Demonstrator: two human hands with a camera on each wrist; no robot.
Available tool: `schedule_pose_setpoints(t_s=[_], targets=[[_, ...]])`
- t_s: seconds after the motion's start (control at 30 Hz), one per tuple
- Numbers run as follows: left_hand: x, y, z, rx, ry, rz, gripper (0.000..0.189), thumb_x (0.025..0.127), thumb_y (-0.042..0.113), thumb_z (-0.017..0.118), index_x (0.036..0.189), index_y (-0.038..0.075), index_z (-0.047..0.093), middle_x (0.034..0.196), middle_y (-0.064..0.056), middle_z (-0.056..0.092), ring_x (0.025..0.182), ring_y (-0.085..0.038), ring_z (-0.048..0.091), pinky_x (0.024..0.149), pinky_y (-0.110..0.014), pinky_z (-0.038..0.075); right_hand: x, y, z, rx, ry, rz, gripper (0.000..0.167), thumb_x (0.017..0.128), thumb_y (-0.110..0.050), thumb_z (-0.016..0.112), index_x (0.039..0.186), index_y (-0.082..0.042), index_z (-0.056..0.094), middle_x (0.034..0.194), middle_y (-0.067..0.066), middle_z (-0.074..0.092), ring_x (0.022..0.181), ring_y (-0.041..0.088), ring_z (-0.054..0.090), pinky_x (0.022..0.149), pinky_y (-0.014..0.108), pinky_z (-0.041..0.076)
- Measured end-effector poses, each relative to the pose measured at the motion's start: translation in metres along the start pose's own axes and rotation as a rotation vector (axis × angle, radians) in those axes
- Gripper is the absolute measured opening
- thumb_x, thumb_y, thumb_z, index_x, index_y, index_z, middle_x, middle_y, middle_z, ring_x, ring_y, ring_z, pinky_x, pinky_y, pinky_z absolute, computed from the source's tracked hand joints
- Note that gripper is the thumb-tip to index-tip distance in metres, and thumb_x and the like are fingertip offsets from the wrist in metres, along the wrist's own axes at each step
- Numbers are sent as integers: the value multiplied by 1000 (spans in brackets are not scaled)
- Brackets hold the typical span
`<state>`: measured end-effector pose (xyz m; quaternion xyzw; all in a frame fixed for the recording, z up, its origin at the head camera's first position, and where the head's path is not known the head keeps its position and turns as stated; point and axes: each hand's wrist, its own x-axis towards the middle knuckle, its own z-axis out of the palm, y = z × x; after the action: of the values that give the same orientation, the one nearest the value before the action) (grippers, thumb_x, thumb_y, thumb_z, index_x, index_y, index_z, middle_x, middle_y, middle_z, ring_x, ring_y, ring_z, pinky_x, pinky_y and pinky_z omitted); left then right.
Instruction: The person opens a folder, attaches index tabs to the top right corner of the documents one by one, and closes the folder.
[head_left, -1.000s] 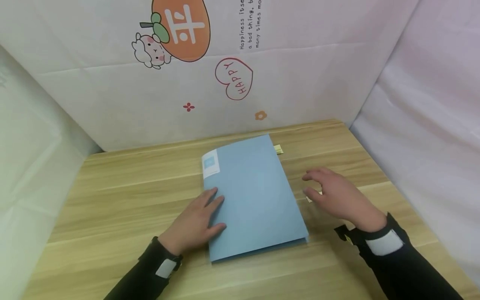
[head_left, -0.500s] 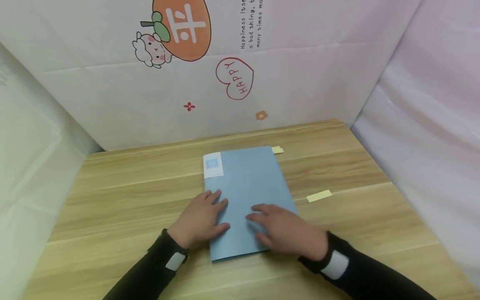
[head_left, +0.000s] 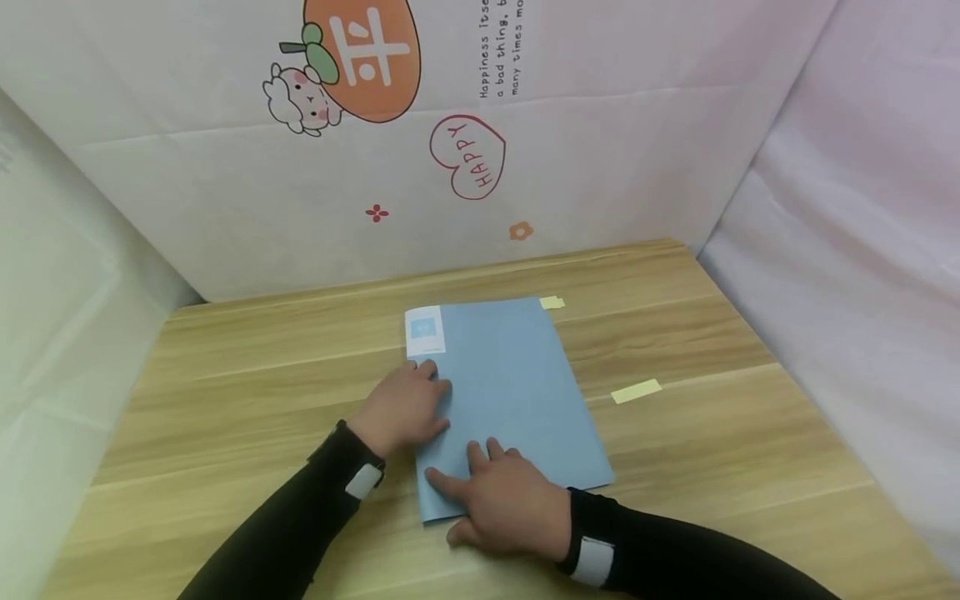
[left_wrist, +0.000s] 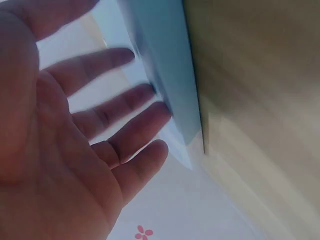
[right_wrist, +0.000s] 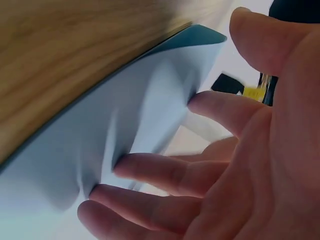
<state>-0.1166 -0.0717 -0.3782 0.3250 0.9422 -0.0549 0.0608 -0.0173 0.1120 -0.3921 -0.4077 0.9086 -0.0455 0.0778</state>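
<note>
A closed blue folder [head_left: 517,375] lies flat on the wooden table, with a white label [head_left: 425,330] at its upper left corner. My left hand [head_left: 405,408] rests its spread fingertips on the cover along the spine edge; the left wrist view shows them touching near the blue spine [left_wrist: 170,65]. My right hand [head_left: 510,504] presses its fingertips on the lower part of the cover, thumb off the near edge. In the right wrist view the fingers [right_wrist: 150,170] touch the cover [right_wrist: 135,115], which dents slightly under them. Neither hand grips anything.
A yellow sticky strip [head_left: 636,392] lies on the table [head_left: 712,433] right of the folder. Another yellow tab [head_left: 552,302] shows at the folder's upper right edge. A printed white cloth [head_left: 600,150] hangs behind the table, and plain white cloth flanks both sides.
My right hand has moved left from beside the folder onto its lower cover. My left hand has slid slightly up and right along the spine edge. The raised cover now lies flatter.
</note>
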Motion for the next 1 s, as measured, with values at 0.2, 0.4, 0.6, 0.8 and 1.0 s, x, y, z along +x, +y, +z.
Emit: schedule_pose_setpoints(t_s=[0.2, 0.4, 0.6, 0.8, 1.0], targets=[[17, -17, -2, -13, -12, -64, 47, 90, 38, 72, 124, 6, 67, 124, -18, 58, 114, -33, 53, 101, -45, 42, 6, -7, -3, -25, -14, 7, 60, 90, -61, 63, 143, -33, 57, 101, 15, 60, 88, 31, 60, 67, 41, 51], [23, -25, -6, -100, -30, -121, 57, 88, 39, 74, 129, 2, 62, 121, -17, 58, 105, -30, 57, 91, -45, 50, 9, -9, -7, -23, -34, 19, 60, 86, -59, 68, 140, -34, 59, 89, 11, 56, 68, 21, 49, 56, 33, 44], [26, -25, -8, -120, -73, -151, 59, 88, 40, 75, 132, 3, 61, 120, -16, 59, 104, -30, 59, 88, -45, 51, 14, -9, -10, 6, -79, 32, 61, 85, -59, 70, 141, -36, 58, 88, 9, 55, 67, 20, 47, 55, 32, 43], [31, -25, -6, -123, -118, -163, 61, 89, 39, 73, 138, 5, 58, 125, -19, 58, 106, -33, 59, 88, -46, 52, 16, -10, -13, -7, -97, 41, 61, 84, -58, 72, 140, -36, 59, 85, 9, 55, 65, 20, 47, 53, 31, 42], [31, -27, -2, -145, -117, -169, 64, 88, 41, 73, 138, 5, 58, 124, -18, 58, 103, -31, 58, 86, -44, 52, 18, -13, -12, -56, -69, 23, 61, 84, -60, 71, 138, -33, 61, 82, 10, 54, 64, 19, 46, 50, 31, 42]])
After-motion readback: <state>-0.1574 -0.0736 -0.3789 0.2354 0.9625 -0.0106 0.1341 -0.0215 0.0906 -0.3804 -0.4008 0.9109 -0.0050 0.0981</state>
